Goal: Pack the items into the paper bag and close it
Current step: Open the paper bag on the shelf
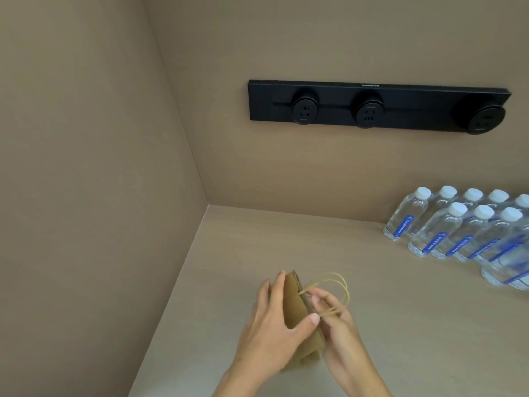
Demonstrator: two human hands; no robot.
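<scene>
Bag (296, 308) held flat and folded between both hands, not yet opened.

Left hand (274, 316) clasps the bag's broad face, thumb pressed over its near edge and fingers spread behind; right hand (332, 313), just right of it, pinches the handles (342, 290) between thumb and fingertips, the loops arching away beyond its knuckles. Bag stands on edge on the counter (372, 325), wedged between the two palms. Bottles (458, 224) wait in rows well off to the right of the right hand, apart from it, none packed. By my reading this is the opening step: the sides need pulling apart and the base squaring so the bag stands alone. That calls for parting the handles without tearing the paper, then reaching right for a bottle.
</scene>
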